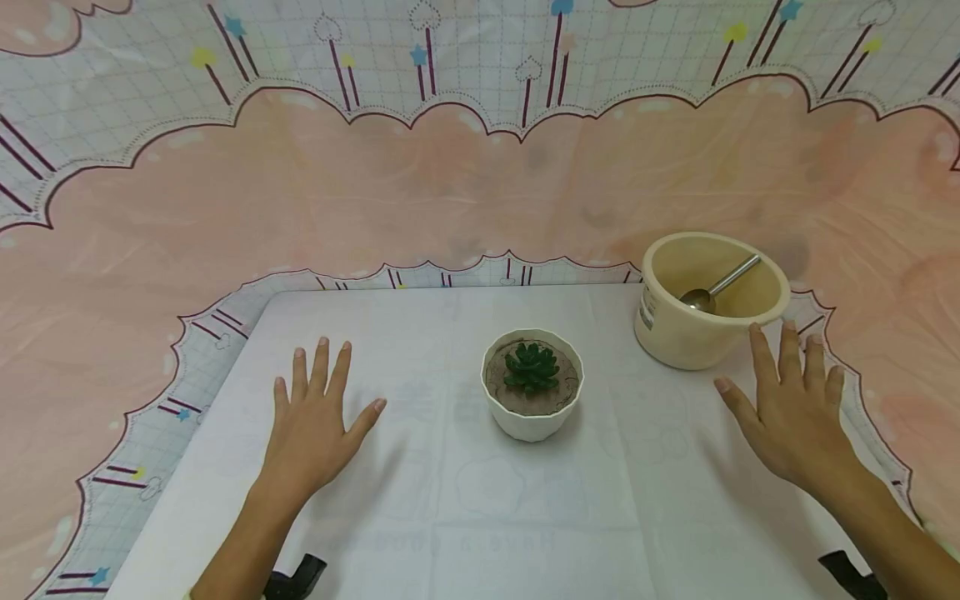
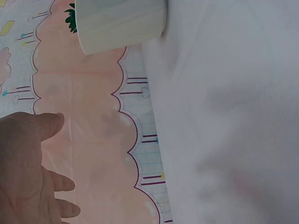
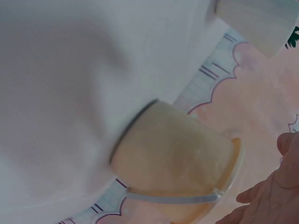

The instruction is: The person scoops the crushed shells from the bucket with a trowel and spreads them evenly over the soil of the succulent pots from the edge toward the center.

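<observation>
Shiny metal spoon (image 1: 720,286), matt cream plastic bucket (image 1: 678,333)

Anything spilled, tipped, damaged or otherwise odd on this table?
Nothing stands out. The white pot with the succulent stands upright, soil inside. The cream bucket is upright with a metal spoon leaning inside. Left hand and right hand are open, holding nothing.
</observation>
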Demonstrator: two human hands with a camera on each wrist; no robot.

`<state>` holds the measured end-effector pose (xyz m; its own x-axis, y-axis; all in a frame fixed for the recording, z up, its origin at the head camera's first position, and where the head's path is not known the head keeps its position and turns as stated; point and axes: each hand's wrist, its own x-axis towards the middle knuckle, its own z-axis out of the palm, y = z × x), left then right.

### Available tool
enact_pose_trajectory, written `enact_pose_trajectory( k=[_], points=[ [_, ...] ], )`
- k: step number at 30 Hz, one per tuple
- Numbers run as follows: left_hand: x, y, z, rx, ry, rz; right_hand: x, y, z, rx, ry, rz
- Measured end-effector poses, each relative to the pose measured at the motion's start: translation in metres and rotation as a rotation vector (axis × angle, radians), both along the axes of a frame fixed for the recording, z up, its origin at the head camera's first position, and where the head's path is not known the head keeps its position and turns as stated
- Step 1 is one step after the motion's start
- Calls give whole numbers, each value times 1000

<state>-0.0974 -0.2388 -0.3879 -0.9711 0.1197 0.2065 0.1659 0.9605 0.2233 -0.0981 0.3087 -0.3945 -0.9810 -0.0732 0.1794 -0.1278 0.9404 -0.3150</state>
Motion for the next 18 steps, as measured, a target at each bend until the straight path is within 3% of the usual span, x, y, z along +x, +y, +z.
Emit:
enact_pose_trajectory(
  k=[10,18],
  points=[
    [3,3,1,10,-5,-12,3,1,-2,-15,7,-4],
    [11,15,2,59,-11,-57,4,-3,1,-86,98,26]
  ],
)
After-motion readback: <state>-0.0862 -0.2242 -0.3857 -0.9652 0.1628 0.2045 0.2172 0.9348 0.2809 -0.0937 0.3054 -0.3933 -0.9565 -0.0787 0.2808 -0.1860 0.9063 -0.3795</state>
